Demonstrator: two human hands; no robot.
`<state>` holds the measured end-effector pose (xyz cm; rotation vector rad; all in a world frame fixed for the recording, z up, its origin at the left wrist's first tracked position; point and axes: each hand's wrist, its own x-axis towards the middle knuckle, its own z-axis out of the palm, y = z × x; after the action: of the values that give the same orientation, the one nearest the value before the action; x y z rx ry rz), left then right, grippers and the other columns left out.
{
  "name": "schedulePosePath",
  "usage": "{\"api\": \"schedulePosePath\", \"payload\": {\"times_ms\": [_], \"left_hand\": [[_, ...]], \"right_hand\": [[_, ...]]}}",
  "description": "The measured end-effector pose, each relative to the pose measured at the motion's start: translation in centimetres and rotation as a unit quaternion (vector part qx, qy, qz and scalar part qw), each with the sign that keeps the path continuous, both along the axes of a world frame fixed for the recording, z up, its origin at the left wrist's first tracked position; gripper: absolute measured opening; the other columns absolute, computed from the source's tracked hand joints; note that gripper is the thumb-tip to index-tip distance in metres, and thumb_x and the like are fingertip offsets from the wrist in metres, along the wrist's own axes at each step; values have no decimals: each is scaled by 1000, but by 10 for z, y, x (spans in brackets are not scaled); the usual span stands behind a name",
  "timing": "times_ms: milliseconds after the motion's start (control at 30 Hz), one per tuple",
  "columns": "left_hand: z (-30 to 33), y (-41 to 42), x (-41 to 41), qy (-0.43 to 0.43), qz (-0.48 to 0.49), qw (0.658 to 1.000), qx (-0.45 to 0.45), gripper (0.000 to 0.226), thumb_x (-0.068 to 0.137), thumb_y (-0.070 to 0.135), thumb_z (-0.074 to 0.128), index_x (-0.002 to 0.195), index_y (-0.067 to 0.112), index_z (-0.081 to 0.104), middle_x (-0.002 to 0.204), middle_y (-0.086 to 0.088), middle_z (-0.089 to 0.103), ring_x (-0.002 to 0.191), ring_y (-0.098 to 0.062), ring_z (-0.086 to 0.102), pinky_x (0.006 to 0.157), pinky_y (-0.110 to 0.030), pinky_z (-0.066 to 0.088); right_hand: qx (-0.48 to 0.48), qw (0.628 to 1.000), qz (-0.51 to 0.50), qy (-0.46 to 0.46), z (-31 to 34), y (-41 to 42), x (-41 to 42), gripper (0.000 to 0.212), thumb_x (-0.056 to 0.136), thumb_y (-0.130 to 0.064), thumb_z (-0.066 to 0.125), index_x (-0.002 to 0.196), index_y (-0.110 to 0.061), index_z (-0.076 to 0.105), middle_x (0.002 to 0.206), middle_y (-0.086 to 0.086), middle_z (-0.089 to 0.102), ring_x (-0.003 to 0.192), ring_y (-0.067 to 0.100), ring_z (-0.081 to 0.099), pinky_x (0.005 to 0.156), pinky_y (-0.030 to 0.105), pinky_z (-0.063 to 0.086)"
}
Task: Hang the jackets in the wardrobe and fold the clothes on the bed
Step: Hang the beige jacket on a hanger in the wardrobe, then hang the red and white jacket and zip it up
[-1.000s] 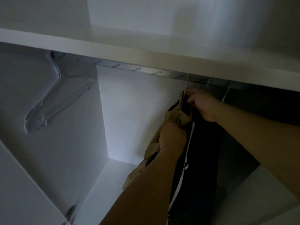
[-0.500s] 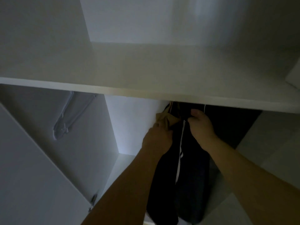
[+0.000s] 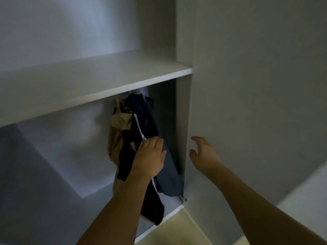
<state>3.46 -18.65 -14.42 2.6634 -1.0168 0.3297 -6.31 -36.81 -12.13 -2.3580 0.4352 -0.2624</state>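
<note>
A home: white wardrobe [image 3: 106,80] holding hung jackets [image 3: 141,124]

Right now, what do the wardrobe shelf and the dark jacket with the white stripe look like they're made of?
Wardrobe shelf: probably painted or laminated board; smooth, matte white, with a crisp straight edge.

Dark jacket: soft woven or knit fabric, possibly synthetic; it hangs in limp folds with little sheen. Dim light leaves the weave unclear.

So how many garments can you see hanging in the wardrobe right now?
2 clearly: a tan jacket at the left of the bunch, and a dark jacket with a white stripe beside it, under the left hand. The bluish cloth at the right may be a third.
</note>
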Motion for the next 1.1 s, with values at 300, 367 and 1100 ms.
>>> {"api": "schedulePosePath", "payload": {"times_ms": [300,367,1100], "left_hand": [[11,-115,-199,-23,-240,970,26,46,99,25,49,140,4,47,144,-12,48,131,-30,44,114,-38,28],[10,-143,-262,-48,-298,953,12,43,95,24,57,133,3,54,136,-13,55,124,-32,52,110,-42,35],[-18,-354,-965,-45,-634,770,56,50,99,34,43,143,9,42,147,-11,44,132,-28,41,115,-37,23]], "right_hand": [[-79,977,-192,41,4,-44,-271,52,95,-18,48,146,-13,38,151,2,39,137,20,39,113,30,29],[-89,964,-244,51,2,-60,-346,51,95,-18,48,145,-13,39,150,2,40,137,19,39,114,30,29],[-9,791,-596,139,-26,-109,-1069,51,95,-18,51,144,-13,40,151,5,36,136,24,38,112,34,31]]}}
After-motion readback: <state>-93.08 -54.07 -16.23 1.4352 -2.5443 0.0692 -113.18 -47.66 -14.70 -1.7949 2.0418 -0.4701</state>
